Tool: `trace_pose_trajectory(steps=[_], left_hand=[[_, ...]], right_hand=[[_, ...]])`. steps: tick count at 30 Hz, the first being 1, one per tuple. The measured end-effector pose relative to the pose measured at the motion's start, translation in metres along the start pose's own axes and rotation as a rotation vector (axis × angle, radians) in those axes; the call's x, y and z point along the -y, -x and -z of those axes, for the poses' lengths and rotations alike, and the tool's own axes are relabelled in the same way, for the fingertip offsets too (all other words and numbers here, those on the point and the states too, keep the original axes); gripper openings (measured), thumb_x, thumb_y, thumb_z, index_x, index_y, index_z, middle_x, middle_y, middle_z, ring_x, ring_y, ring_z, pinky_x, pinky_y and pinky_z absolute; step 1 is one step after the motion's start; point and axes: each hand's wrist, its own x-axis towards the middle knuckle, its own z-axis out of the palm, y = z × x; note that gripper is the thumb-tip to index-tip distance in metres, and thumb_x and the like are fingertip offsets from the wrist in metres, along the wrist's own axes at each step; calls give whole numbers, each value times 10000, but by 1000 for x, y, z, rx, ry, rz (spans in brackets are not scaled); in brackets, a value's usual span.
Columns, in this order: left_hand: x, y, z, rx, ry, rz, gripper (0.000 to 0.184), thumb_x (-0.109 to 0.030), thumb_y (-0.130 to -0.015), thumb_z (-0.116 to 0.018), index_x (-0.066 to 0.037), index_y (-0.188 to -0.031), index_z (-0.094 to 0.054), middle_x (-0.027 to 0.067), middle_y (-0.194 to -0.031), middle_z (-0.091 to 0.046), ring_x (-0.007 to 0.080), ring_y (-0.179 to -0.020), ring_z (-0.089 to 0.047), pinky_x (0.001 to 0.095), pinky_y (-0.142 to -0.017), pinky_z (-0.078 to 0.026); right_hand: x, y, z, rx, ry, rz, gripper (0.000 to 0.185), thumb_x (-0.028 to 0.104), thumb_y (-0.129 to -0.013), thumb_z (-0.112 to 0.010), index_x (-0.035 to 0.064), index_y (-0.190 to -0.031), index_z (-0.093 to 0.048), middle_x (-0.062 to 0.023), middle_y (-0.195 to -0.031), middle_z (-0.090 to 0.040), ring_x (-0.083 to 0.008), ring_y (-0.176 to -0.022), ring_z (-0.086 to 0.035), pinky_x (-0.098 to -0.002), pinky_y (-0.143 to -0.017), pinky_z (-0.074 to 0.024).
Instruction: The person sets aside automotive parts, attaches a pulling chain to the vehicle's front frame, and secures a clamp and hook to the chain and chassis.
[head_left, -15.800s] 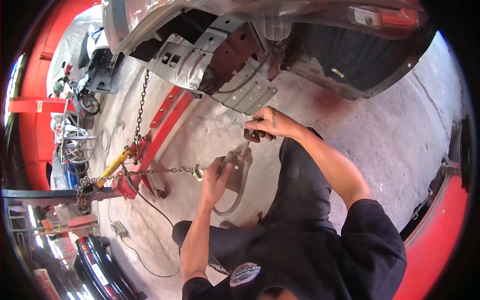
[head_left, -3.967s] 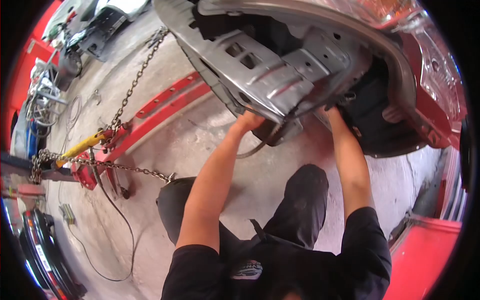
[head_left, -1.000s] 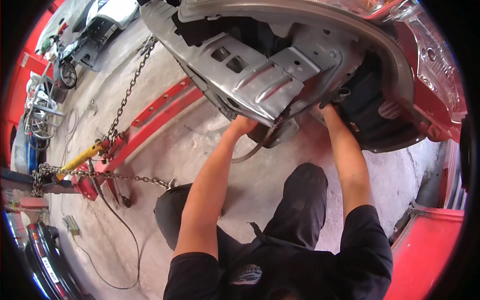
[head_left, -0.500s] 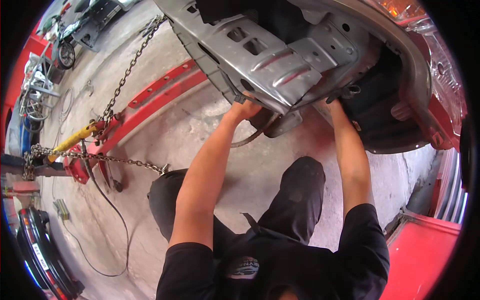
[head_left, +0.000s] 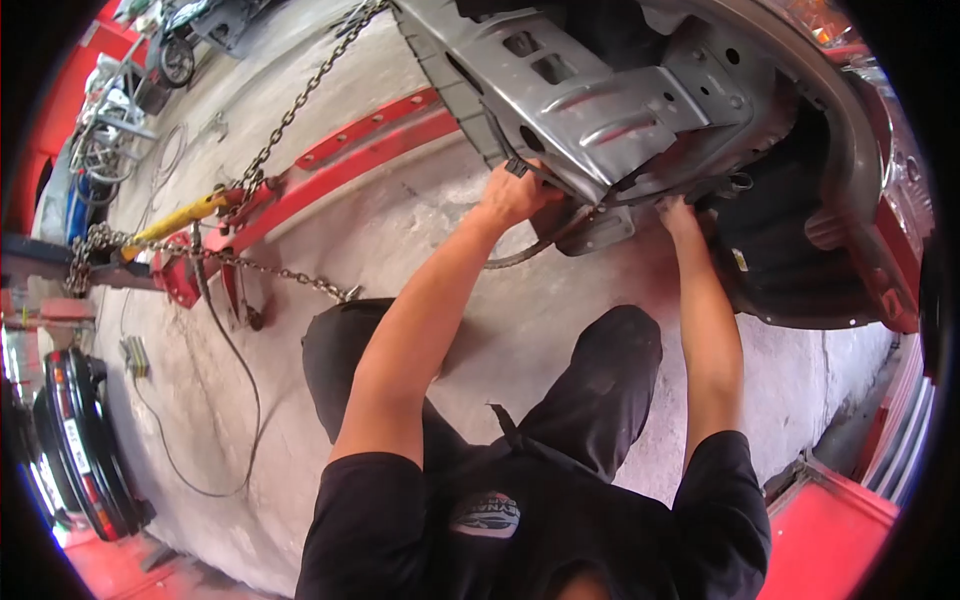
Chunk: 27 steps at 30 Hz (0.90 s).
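In the head view, my left hand (head_left: pixel 515 193) is at the lower corner of a bare grey metal car body panel (head_left: pixel 600 130), its fingers curled beside a black clip (head_left: pixel 517 166). What those fingers grip is hidden. My right hand (head_left: pixel 677 213) reaches up under the same panel, close to a black strap-like part (head_left: pixel 715 187); its fingertips are out of sight. A dark hose (head_left: pixel 525 258) hangs down between the hands, beside a small metal bracket (head_left: pixel 597 235). To the right of my right forearm is a black wheel-arch liner (head_left: pixel 790 230).
A red steel beam (head_left: pixel 340 165) lies at the left with a yellow ram (head_left: pixel 185 220) and a chain (head_left: pixel 300 105) drawn up from it. A black bumper (head_left: pixel 80 440) stands at the far left. A red metal surface (head_left: pixel 825 535) sits at the lower right.
The view has shifted, so the car body appears farther right and higher. More of my left hand shows at the panel's corner. My right hand is still under the panel.
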Motion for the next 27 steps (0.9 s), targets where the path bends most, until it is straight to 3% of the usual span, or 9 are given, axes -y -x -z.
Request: trace_pose_trajectory(steps=[4,7,12,19,23,24,25,26,27], left_hand=[[7,22,21,-17,-195,110,304,-296,-717,-758,-91,-925,-674,156,-956,-648,344,-932,-613,436,-784,-498],[12,51,53,122,-186,293,382,-313,-756,-736,-133,-1084,-658,161,-974,-666,348,-953,-626,440,-817,-493],[6,134,169,440,-177,464,440,-327,-822,-688,-87,-1186,-629,164,-947,-682,312,-883,-662,409,-794,-507],[14,274,326,35,28,1045,356,-273,-941,-556,-9,-1174,-615,58,-813,-665,117,-630,-621,257,-520,-485],[85,380,283,-344,4,1172,282,-240,-909,-575,-39,-1096,-640,79,-677,-622,141,-471,-575,280,-416,-458],[105,402,261,-210,-18,1267,291,-269,-895,-611,-55,-1089,-646,95,-682,-634,150,-434,-567,287,-383,-433],[123,421,237,5,-19,1404,340,-312,-871,-653,-57,-1095,-646,139,-735,-662,220,-546,-632,349,-487,-492],[164,471,202,98,-160,1075,402,-338,-839,-693,-52,-1117,-639,195,-838,-684,295,-749,-676,400,-686,-526],[146,448,189,221,-100,1200,477,-336,-805,-729,-52,-1171,-615,229,-954,-682,329,-932,-661,401,-844,-495]], right_hand=[[138,15,122,-196,-1635,-909,291,192,-829,-690,113,-1093,-596,-39,-1061,-628,-193,-917,-601,-469,-746,-500],[111,19,63,-418,-1633,-831,256,200,-870,-651,110,-1102,-594,-46,-1046,-624,-188,-886,-604,-414,-756,-512],[246,104,210,-457,-1053,-312,245,74,-911,-565,-9,-1141,-589,-124,-1111,-620,-246,-983,-605,-381,-853,-492],[373,144,267,-99,-430,526,364,204,-885,-635,78,-1225,-600,-179,-1340,-482,-376,-1306,-386,-492,-1085,-298],[384,143,234,35,-165,575,412,329,-867,-637,175,-1248,-609,-116,-1455,-388,-382,-1380,-266,-619,-1108,-142],[385,141,229,35,-137,564,402,332,-869,-633,178,-1240,-614,-104,-1463,-382,-381,-1382,-264,-617,-1109,-142],[386,140,226,41,-109,554,393,336,-871,-628,181,-1232,-620,-93,-1471,-376,-380,-1383,-263,-614,-1110,-143],[387,142,223,54,-78,541,383,340,-873,-624,184,-1223,-625,-82,-1478,-370,-379,-1385,-262,-612,-1111,-144],[390,142,223,53,-32,524,367,341,-866,-631,192,-1201,-639,-63,-1490,-363,-373,-1383,-272,-609,-1110,-164]])
